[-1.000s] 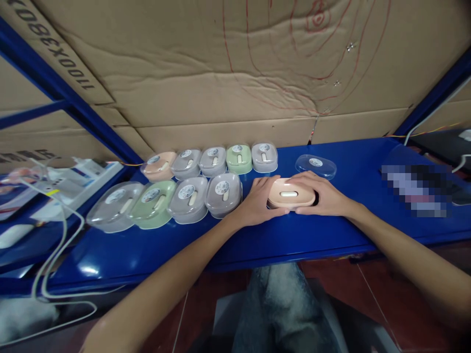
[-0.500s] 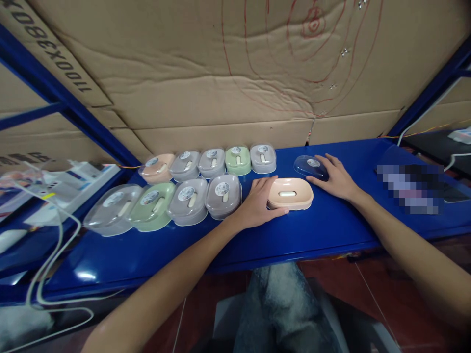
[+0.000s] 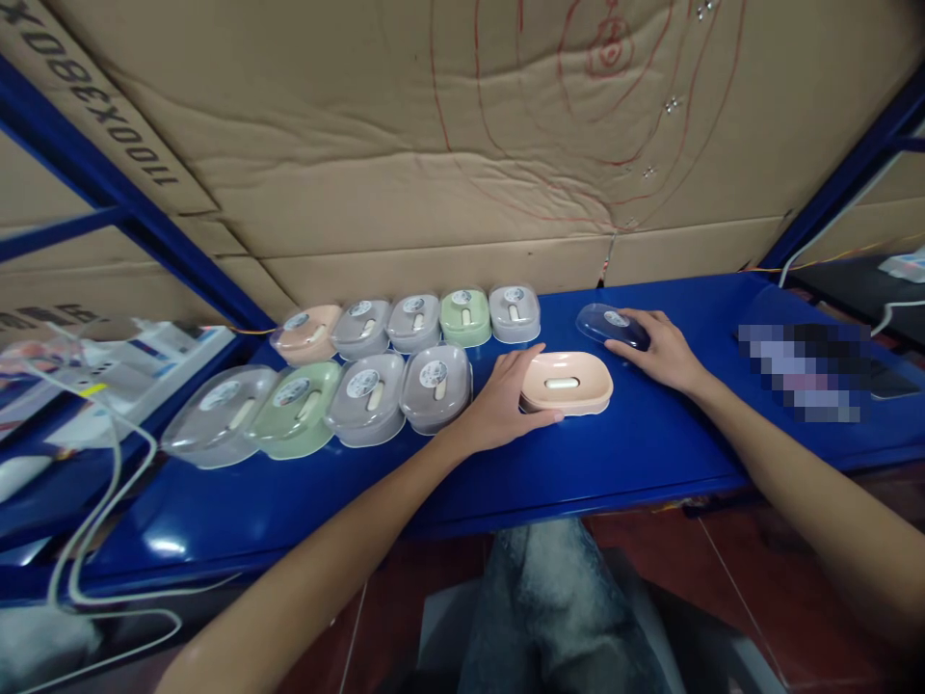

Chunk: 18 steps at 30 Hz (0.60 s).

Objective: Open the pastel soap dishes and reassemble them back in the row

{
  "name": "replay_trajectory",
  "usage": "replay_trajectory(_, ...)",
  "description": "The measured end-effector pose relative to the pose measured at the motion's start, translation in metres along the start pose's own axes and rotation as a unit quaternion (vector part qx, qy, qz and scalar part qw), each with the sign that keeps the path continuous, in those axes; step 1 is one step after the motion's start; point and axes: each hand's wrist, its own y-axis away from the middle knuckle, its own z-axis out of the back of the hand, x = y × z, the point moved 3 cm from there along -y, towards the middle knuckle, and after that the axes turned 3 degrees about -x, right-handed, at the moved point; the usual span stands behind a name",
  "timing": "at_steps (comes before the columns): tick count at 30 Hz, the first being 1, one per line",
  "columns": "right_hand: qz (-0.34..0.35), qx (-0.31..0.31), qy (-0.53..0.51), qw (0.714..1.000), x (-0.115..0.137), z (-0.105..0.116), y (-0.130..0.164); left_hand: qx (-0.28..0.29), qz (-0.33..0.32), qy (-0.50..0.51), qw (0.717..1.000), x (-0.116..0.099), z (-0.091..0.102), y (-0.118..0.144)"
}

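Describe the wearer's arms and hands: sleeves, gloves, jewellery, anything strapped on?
Both arms are bare as far as the frame shows: no sleeves visible. The left hand and right hand have no gloves, and no rings, watch, straps, cables or markings are visible. Faded grey-blue denim covers the lap.

The soap dish [image 3: 568, 382] is peach pink. The lid [image 3: 611, 325] is clear with a round white sticker. The surface [image 3: 650, 443] is shiny blue. The boxes [image 3: 361, 361] are grey, green and peach. The cardboard [image 3: 434, 145] is brown with red lines.

Both forearms are bare to the hands, left hand [image 3: 498, 405] and right hand [image 3: 665, 352], with no sleeve in view. Below them, faded, mottled blue-grey jeans [image 3: 549, 598] cover the lap.
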Motion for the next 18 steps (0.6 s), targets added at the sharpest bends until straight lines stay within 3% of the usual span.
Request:
replay_trajectory(3, -0.068, -0.034, -0.132, 0.988, 0.001, 0.003, -0.003, -0.003, 0.006, 0.017, 1.0, 0.002, 0.0, 0.0)
replay_trajectory(6, -0.117, -0.023, -0.321, 0.939, 0.011, 0.001, -0.003, -0.008, 0.008, 0.035, 0.999, 0.005, -0.001, 0.0)
replay_trajectory(8, -0.116, -0.013, -0.39, 0.914, 0.023, 0.0, 0.0, -0.015, 0.008, 0.048, 0.999, 0.006, -0.002, 0.0)
replay_trajectory(11, -0.059, 0.007, -0.371, 0.927, 0.045, 0.0, 0.009, -0.028, 0.012, 0.063, 0.998, 0.008, -0.002, 0.0)
replay_trajectory(15, 0.072, 0.035, -0.269, 0.96, 0.075, 0.006, 0.019, -0.041, 0.017, 0.072, 0.996, 0.008, -0.002, 0.0)
replay_trajectory(18, 0.165, 0.034, -0.196, 0.966, 0.094, 0.012, 0.025, -0.043, 0.021, 0.079, 0.996, 0.009, -0.003, -0.001)
